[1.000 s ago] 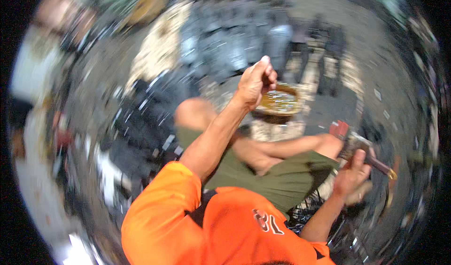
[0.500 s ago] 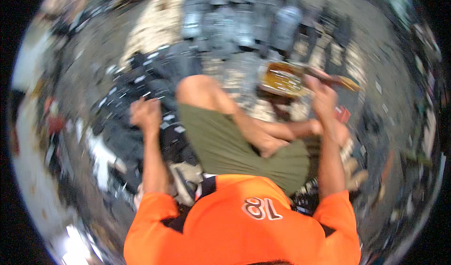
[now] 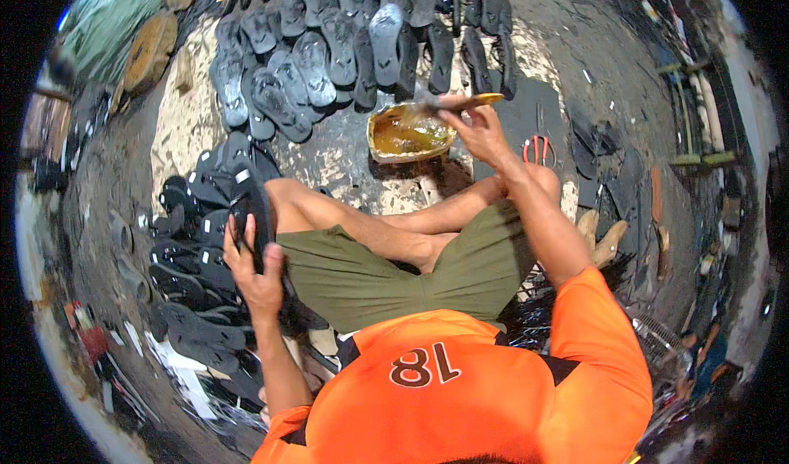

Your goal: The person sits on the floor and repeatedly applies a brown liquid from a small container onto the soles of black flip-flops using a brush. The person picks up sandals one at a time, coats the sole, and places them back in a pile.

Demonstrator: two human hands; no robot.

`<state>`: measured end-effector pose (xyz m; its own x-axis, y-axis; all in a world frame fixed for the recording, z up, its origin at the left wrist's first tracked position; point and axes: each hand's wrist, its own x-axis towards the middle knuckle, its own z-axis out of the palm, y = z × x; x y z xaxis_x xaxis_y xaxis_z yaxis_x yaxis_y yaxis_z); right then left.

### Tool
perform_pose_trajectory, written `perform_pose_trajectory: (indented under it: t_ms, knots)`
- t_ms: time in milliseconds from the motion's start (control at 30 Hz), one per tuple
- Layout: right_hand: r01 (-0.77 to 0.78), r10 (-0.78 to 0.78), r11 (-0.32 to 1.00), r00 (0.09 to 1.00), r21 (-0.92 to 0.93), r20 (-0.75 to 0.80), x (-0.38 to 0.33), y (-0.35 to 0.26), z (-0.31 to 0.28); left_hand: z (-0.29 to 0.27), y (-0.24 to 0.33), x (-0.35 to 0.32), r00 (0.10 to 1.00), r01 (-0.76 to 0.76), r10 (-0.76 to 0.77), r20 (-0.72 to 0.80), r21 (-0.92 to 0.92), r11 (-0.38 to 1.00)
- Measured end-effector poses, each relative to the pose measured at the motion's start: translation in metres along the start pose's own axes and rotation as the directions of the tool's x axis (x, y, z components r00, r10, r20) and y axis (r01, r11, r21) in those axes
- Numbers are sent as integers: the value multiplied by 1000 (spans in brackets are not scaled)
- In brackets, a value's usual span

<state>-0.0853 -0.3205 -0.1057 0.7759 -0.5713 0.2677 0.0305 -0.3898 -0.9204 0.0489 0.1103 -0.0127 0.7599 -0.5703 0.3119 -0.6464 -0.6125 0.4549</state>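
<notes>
My left hand [image 3: 256, 273] grips a black flip-flop [image 3: 249, 194] beside my left knee, thumb on one side and fingers on the other. Around it lies a heap of black flip-flops [image 3: 182, 260]. In front of my crossed legs stands a shallow container [image 3: 394, 159] of amber, glue-like liquid. Just beyond its right side my right hand [image 3: 479, 132] is closed round a brush [image 3: 485, 100] with a yellow handle end. The brush head is blurred and hangs over the container, so I cannot tell whether it touches the liquid.
Rows of dark flip-flops [image 3: 339, 46] cover the far part of the worn board [image 3: 191, 135]. Red-handled scissors [image 3: 538, 148] lie beyond my right knee. Tan foot-shaped pieces [image 3: 609, 244] and a knife-like tool [image 3: 663, 250] lie to the right. A round wooden block [image 3: 150, 50] sits far left.
My view has swung to the right. My left hand, a closed blur before, now has its fingers around a flip-flop. The brush remains in my right hand near the container.
</notes>
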Motion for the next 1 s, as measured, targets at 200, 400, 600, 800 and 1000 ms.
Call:
perform_pose_trajectory:
  t_ms: [200,400,600,800,1000]
  knots:
    - [-298,222,901,941,-316,-254,4,-47,-88,-5,-1,9,983,171,-185,12,-449,877]
    - [-49,224,863,929,502,-295,11,-182,12,39,90,59,868,410,-241,435,-900,-148]
    - [342,-337,939,937,44,-95,-44,-174,79,61,130,56,865,401,-43,501,-739,-541]
    - [112,-75,984,964,135,-254,-1,-189,40,71,140,35,839,525,29,543,-795,-303]
    - [147,-80,961,960,236,-270,-29,-178,46,72,144,36,850,467,-26,527,-774,-428]
